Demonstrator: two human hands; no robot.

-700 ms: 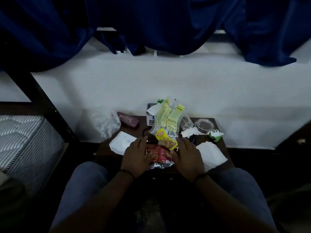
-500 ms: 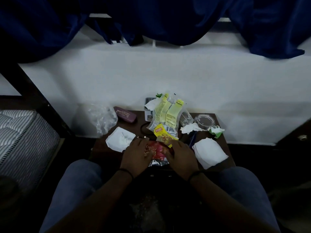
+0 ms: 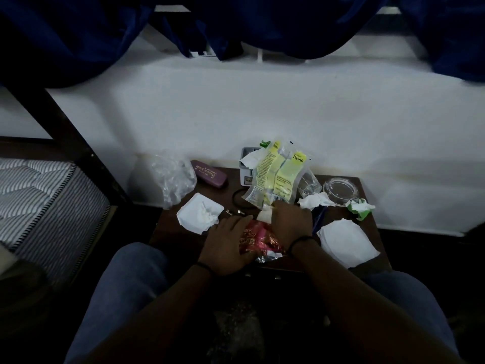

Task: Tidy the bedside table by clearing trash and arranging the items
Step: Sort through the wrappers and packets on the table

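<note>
On the small dark bedside table (image 3: pixel 170 233), my left hand (image 3: pixel 225 243) lies with fairly straight fingers on the left side of a crumpled red snack wrapper (image 3: pixel 259 240). My right hand (image 3: pixel 291 222) is curled over a small snack packet (image 3: pixel 265 215). Only a pale corner of that packet shows, at the foot of two yellow-green pouches (image 3: pixel 278 177) leaning upright behind it. A flat white tissue (image 3: pixel 200 212) lies to the left and another one (image 3: pixel 343 240) to the right. A crumpled tissue (image 3: pixel 315 200) and a green-white paper wad (image 3: pixel 360 207) sit at the back right.
At the back stand a purple spectacle case (image 3: pixel 208 174), a grey box (image 3: pixel 246 166), a glass tumbler (image 3: pixel 308 185) and a round glass dish (image 3: pixel 339 189). A clear plastic bag (image 3: pixel 173 179) hangs off the table's left edge. A striped mattress (image 3: pixel 39 200) is at the left.
My right hand has slid forward and left from beside the red wrapper onto the small yellow packet, which it now covers. My left hand stays on the wrapper.
</note>
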